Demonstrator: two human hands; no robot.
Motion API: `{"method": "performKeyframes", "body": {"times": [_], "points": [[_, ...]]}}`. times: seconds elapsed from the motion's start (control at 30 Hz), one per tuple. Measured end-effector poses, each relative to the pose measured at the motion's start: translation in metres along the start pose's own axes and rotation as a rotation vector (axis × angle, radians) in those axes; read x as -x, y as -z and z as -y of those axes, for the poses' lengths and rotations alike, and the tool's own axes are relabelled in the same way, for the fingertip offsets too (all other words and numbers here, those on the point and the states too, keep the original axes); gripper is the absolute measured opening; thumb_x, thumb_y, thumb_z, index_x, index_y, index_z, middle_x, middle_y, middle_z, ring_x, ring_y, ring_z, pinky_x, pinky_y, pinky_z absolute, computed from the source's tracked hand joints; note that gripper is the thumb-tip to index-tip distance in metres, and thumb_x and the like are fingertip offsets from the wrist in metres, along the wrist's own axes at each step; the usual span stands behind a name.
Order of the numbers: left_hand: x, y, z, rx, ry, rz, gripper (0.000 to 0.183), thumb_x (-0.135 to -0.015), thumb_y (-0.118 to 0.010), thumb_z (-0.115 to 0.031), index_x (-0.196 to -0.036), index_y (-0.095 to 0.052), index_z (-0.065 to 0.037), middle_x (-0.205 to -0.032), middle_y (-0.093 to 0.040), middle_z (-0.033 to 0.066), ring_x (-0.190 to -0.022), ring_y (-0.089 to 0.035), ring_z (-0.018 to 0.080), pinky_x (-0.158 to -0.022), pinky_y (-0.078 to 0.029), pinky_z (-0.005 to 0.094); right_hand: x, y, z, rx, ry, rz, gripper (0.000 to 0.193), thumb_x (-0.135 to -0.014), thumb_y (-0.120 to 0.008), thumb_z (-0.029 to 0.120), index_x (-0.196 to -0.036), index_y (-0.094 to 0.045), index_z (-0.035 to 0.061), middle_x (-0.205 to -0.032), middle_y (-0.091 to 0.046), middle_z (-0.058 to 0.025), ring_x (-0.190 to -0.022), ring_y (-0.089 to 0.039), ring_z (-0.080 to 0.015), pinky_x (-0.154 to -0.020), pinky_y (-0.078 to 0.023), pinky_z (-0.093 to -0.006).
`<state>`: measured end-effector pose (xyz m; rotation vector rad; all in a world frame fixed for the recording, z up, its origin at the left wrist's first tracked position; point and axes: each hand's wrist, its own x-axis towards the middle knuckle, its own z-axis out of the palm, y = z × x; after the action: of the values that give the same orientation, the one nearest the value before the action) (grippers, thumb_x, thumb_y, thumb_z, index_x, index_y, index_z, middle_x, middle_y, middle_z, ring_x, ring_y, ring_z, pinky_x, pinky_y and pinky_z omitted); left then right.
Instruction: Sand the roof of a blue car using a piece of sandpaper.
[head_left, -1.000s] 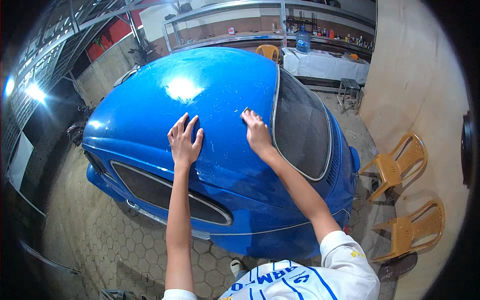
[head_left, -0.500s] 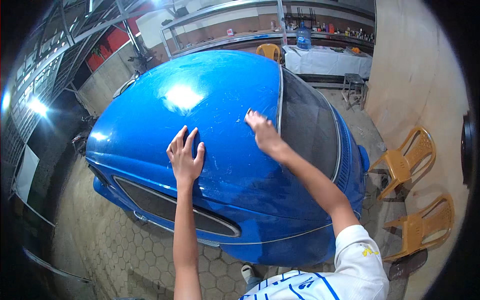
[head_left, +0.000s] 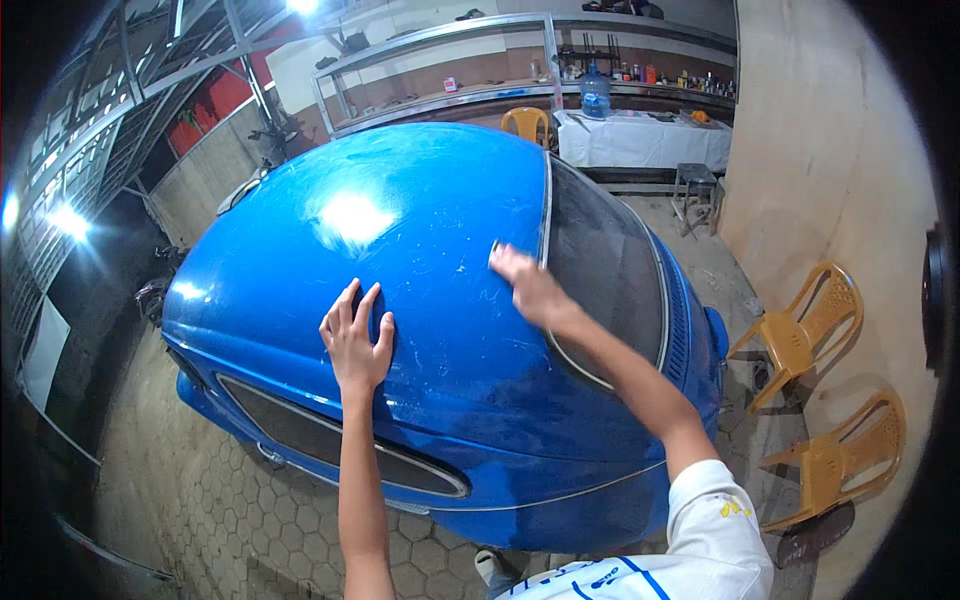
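A rounded blue car (head_left: 430, 210) fills the middle, its glossy roof marked with pale smears and specks. On the roof panel above the side window (head_left: 330, 430) my left hand (head_left: 357, 345) rests, fingers spread and holding nothing. Closer to the rear window (head_left: 607, 270), my right hand (head_left: 532, 288) presses a small flat pad (head_left: 495, 252) against the roof. Only the pad's thin, pale and dark edge shows past my fingertips, so its exact kind is unclear.
Two orange plastic chairs (head_left: 800, 325) stand at the right by the pale wall. Behind the car are a cloth-covered table (head_left: 640, 142) with a blue water jug (head_left: 596, 92), a dark stool (head_left: 694, 190) and another orange chair (head_left: 527, 124). Hexagonal paving (head_left: 270, 525) lies below.
The whole view has shifted, so the car sits a little lower in it. My right hand and the pad have moved slightly toward the rear window; my left hand stays on the roof.
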<state>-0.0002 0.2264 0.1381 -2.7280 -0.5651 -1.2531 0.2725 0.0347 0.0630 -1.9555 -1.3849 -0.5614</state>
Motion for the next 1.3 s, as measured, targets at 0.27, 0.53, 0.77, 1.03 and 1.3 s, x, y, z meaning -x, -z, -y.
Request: {"method": "performKeyframes", "body": {"times": [0.27, 0.53, 0.77, 1.03, 1.3], "points": [[-0.007, 0.0, -0.011, 0.02, -0.008, 0.012, 0.048, -0.096, -0.063, -0.035, -0.143, -0.064, -0.022, -0.153, -0.052, 0.0089, -0.143, -0.045, 0.0287, -0.12, -0.028, 0.0478, -0.022, 0.024, -0.043, 0.097, -0.118, -0.008, 0.056, -0.087, -0.046, -0.008, -0.141, -0.055, -0.0003, -0.134, -0.061, -0.0274, -0.125, -0.06, -0.0431, -0.104, -0.051, -0.0512], [-0.006, -0.005, -0.005, 0.023, 0.007, 0.016, 0.052, -0.096, -0.064, -0.038, -0.144, -0.063, -0.019, -0.157, -0.05, 0.0104, -0.145, -0.044, 0.0311, -0.122, -0.028, 0.0485, -0.066, -0.012, -0.038, 0.013, -0.136, -0.119, 0.051, -0.081, -0.046, -0.011, -0.124, -0.071, 0.0007, -0.131, -0.068, -0.025, -0.12, -0.066, -0.0397, -0.105, -0.051, -0.0482], [-0.007, -0.007, -0.012, -0.026, 0.05, -0.012, 0.057, -0.095, -0.064, -0.04, -0.147, -0.06, -0.019, -0.162, -0.045, 0.0127, -0.151, -0.038, 0.0347, -0.126, -0.023, 0.0519, -0.024, 0.02, 0.001, -0.165, 0.061, -0.133, 0.047, -0.085, -0.047, -0.016, -0.125, -0.07, -0.0039, -0.136, -0.066, -0.0228, -0.132, -0.061, -0.0365, -0.118, -0.044, -0.0409], [-0.012, -0.009, -0.008, -0.017, 0.064, 0.014, 0.061, -0.095, -0.064, -0.044, -0.15, -0.057, -0.021, -0.165, -0.042, 0.0114, -0.155, -0.033, 0.0333, -0.128, -0.019, 0.0525, -0.098, -0.002, -0.024, -0.064, -0.16, -0.23, 0.041, -0.082, -0.051, -0.009, -0.111, -0.075, 0.006, -0.112, -0.074, -0.0191, -0.107, -0.071, -0.0383, -0.097, -0.057, -0.0462], [-0.04, -0.006, 0.037, -0.065, 0.031, 0.113, 0.063, -0.099, -0.059, -0.052, -0.155, -0.052, -0.024, -0.168, -0.037, 0.0106, -0.157, -0.03, 0.0307, -0.129, -0.018, 0.0498, -0.051, 0.003, 0.027, -0.136, 0.177, -0.169, 0.046, -0.085, -0.048, -0.012, -0.12, -0.074, 0.0039, -0.134, -0.069, -0.0184, -0.131, -0.062, -0.0337, -0.116, -0.047, -0.0429]]}}
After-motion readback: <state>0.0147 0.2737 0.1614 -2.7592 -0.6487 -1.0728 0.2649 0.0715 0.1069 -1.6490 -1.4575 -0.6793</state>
